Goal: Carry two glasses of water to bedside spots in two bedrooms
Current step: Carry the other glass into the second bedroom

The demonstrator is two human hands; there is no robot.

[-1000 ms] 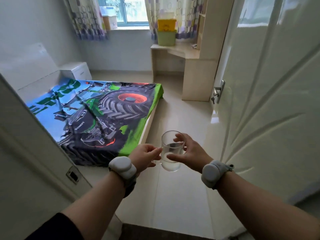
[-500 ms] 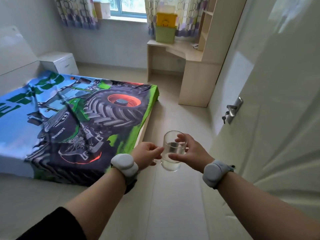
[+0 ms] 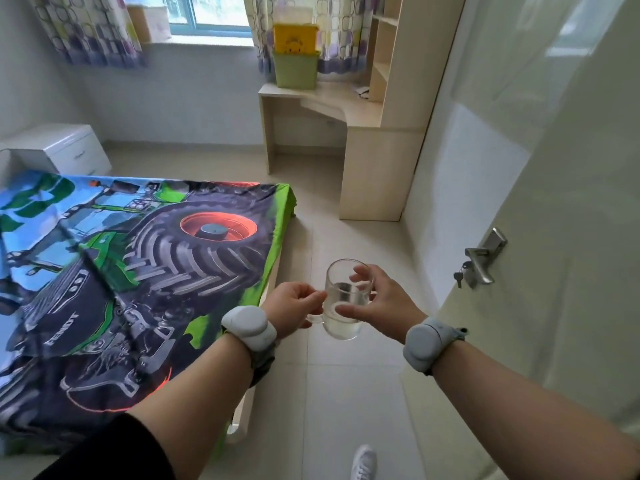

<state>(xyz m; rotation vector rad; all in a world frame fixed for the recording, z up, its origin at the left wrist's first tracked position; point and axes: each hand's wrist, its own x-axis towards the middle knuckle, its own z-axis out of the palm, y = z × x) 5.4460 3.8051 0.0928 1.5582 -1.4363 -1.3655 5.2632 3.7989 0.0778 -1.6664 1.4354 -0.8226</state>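
A clear glass mug [image 3: 346, 299], partly filled with water, is held upright in front of me over the tiled floor. My left hand [image 3: 294, 308] grips its handle from the left. My right hand [image 3: 382, 304] wraps around the glass body from the right, thumb in front and fingers behind. A white bedside cabinet [image 3: 60, 148] stands at the far left, past the head of the bed [image 3: 114, 271]. Only one glass is in view.
The bed with a tractor-print cover fills the left. A wooden corner desk [image 3: 332, 109] with yellow and green bins [image 3: 296, 57] stands under the window. An open white door [image 3: 554, 202] with a metal handle [image 3: 481, 259] lines the right. Tiled floor runs between bed and door.
I have walked further into the room: the door frame at the left is gone from view, and the bed and desk are closer. Both hands still hold the glass the same way.
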